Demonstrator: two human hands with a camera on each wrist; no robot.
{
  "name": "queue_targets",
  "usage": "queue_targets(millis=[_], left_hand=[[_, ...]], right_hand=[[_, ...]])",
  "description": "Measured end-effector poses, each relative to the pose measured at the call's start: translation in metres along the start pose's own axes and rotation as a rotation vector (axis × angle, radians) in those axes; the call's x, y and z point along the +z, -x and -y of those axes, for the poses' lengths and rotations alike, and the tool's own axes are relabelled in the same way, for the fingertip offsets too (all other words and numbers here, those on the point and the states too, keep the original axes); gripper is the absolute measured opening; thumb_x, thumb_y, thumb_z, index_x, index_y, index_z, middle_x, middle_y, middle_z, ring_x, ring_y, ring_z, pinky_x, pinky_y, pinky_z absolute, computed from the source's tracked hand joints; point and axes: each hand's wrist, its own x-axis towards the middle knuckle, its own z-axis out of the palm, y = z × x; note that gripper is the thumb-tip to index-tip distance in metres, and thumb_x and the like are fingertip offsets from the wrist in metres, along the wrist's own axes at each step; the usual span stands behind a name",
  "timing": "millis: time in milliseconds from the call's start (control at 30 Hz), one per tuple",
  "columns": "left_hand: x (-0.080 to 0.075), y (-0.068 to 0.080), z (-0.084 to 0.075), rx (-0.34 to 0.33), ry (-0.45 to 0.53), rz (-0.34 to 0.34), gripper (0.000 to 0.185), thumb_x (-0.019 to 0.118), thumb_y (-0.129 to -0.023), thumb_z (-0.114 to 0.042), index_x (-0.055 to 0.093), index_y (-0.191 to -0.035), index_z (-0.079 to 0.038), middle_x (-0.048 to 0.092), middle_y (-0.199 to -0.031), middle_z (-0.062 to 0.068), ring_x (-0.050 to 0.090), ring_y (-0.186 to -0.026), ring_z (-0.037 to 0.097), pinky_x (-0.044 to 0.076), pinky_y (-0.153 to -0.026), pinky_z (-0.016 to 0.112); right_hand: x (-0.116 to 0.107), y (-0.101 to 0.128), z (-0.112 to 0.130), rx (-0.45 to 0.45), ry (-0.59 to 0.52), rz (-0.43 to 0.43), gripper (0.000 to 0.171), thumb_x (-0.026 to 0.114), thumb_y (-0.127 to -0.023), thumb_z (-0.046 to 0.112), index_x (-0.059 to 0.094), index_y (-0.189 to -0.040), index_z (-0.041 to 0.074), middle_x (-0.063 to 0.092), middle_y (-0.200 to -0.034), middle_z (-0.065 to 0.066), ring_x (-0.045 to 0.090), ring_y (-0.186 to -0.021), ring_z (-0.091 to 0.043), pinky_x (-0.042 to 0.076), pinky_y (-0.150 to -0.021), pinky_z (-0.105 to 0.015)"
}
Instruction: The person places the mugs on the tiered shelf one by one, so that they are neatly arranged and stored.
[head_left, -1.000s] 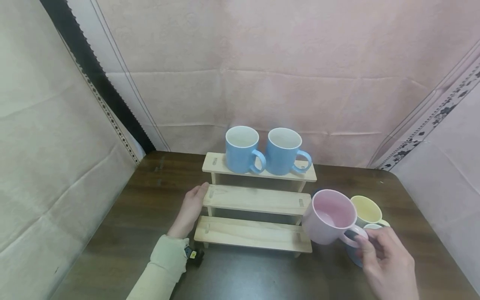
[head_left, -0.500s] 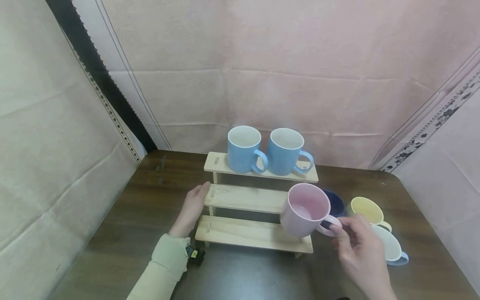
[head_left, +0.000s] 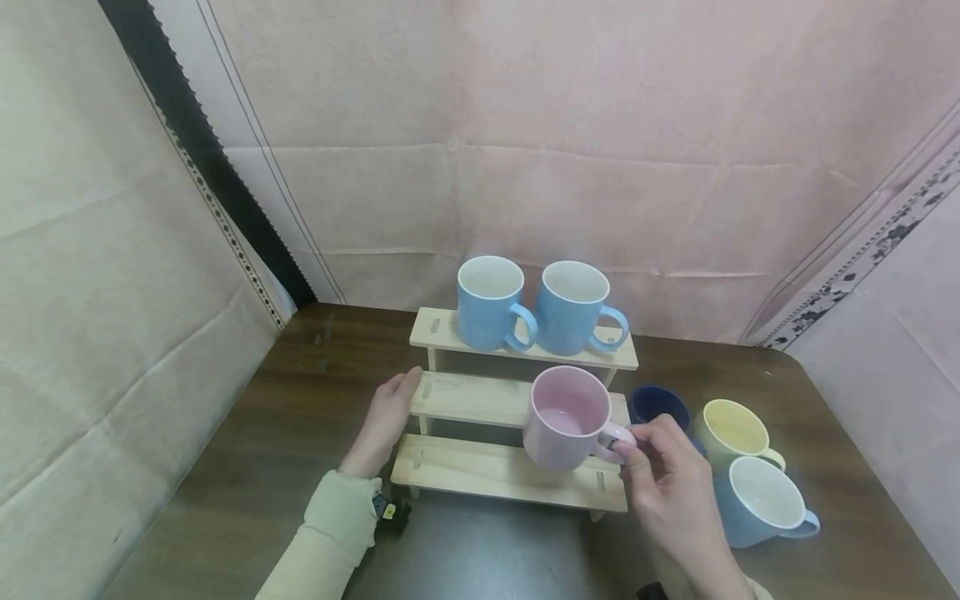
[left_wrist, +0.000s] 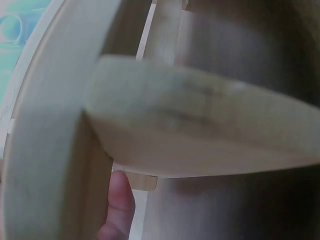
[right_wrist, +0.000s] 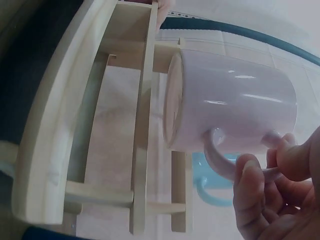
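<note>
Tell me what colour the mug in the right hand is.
The mug is pale pink; the head view shows it best.

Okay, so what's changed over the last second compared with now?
The right hand, gripping the pink mug by its handle, carried it leftward from beside the yellow mug to over the rack's middle step; it is not yet clearly set down. The left hand stayed at the rack's left end. Both blue mugs on the top step stayed put.

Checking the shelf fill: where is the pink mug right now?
In the head view, the pink mug is held by its handle in the right hand, by the wooden rack's middle step.
</note>
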Motion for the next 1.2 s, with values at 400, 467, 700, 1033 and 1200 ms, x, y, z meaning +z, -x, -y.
queue_targets(millis=[400, 467, 700, 1033, 1200], left_hand=[[-0.001, 0.001, -0.003, 0.014, 0.000, -0.011, 0.063, 0.040, -0.101, -0.052, 0.049, -0.135, 0.000, 0.054, -0.132, 0.020, 0.044, -0.130, 0.035, 0.029, -0.110, 0.056], [-0.001, 0.001, -0.003, 0.010, -0.001, -0.011, 0.063, 0.040, -0.101, -0.052, 0.048, -0.136, 0.000, 0.053, -0.133, 0.020, 0.043, -0.131, 0.036, 0.029, -0.110, 0.056], [-0.001, 0.000, 0.000, -0.003, 0.007, -0.004, 0.066, 0.040, -0.102, -0.050, 0.041, -0.142, 0.002, 0.045, -0.142, 0.023, 0.035, -0.137, 0.038, 0.026, -0.112, 0.056], [0.000, -0.001, 0.002, 0.008, -0.001, -0.015, 0.065, 0.039, -0.102, -0.052, 0.044, -0.139, 0.002, 0.050, -0.137, 0.022, 0.040, -0.134, 0.038, 0.028, -0.111, 0.057], [0.000, -0.001, 0.003, 0.018, -0.009, -0.015, 0.067, 0.039, -0.101, -0.054, 0.046, -0.138, 0.001, 0.052, -0.135, 0.021, 0.043, -0.132, 0.037, 0.029, -0.110, 0.057]], right_hand=[[0.015, -0.008, 0.004, 0.043, -0.056, 0.028, 0.021, 0.069, -0.079, -0.018, 0.065, -0.087, 0.001, 0.053, -0.084, -0.002, 0.058, -0.059, -0.011, 0.050, -0.051, -0.016], [0.018, -0.010, 0.005, 0.059, -0.054, 0.032, 0.021, 0.070, -0.080, -0.016, 0.065, -0.087, 0.003, 0.053, -0.084, 0.000, 0.059, -0.060, -0.011, 0.050, -0.052, -0.016], [0.029, -0.016, 0.008, 0.099, -0.088, 0.050, 0.017, 0.071, -0.082, -0.009, 0.066, -0.088, 0.006, 0.054, -0.086, 0.001, 0.061, -0.065, -0.014, 0.054, -0.053, -0.022], [0.042, -0.024, 0.009, 0.092, -0.123, 0.042, 0.017, 0.071, -0.083, -0.009, 0.067, -0.089, 0.006, 0.054, -0.085, 0.001, 0.060, -0.063, -0.009, 0.053, -0.051, -0.022], [0.046, -0.027, 0.013, 0.136, -0.117, 0.057, 0.014, 0.071, -0.085, -0.004, 0.067, -0.087, 0.010, 0.054, -0.084, 0.005, 0.057, -0.074, -0.011, 0.054, -0.053, -0.023]])
